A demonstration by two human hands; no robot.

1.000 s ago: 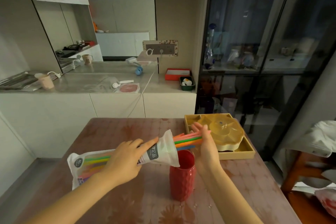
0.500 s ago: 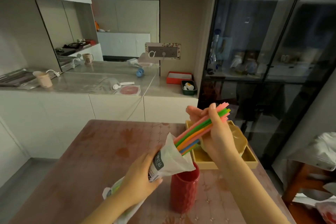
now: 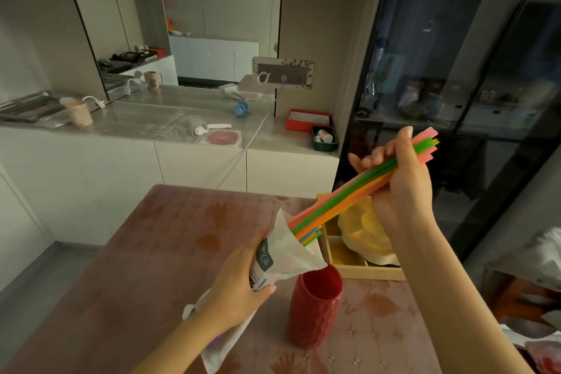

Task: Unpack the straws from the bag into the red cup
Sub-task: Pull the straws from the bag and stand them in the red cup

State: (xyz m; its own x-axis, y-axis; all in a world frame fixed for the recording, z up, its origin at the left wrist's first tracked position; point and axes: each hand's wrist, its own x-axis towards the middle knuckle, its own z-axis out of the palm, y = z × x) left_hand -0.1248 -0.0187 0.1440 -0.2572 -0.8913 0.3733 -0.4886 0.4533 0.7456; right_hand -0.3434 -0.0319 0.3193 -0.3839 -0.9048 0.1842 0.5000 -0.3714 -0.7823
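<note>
The straws (image 3: 358, 191) were a loose bundle of pink, green, orange and blue plastic tubes, slanting up and to the right, their lower ends still inside the mouth of the bag (image 3: 285, 255) and their upper ends fanned out past my right hand (image 3: 400, 191). I judged them very light and springy, smooth enough to slide against one another, so a bundle like that would splay or drop a few if held slackly. My right hand was closed round them near the upper end, fingers (image 3: 376, 158) curled over the top and thumb beneath. That hold looked fine for pulling, though a grip nearer the middle would steady them better for tipping into the cup.

The bag was thin, soft film that crumpled. My left hand (image 3: 239, 285) was clenched round its neck just below the flared opening, the rest hanging limp toward the table (image 3: 151, 252).

The red cup (image 3: 315, 307) stood upright and looked empty, just under the bag's mouth. It was tall and narrow, so I reckoned it might tip if long straws leaned hard on its rim.

Behind it sat a wooden tray (image 3: 358, 273) with a yellow lid (image 3: 364, 237).
</note>
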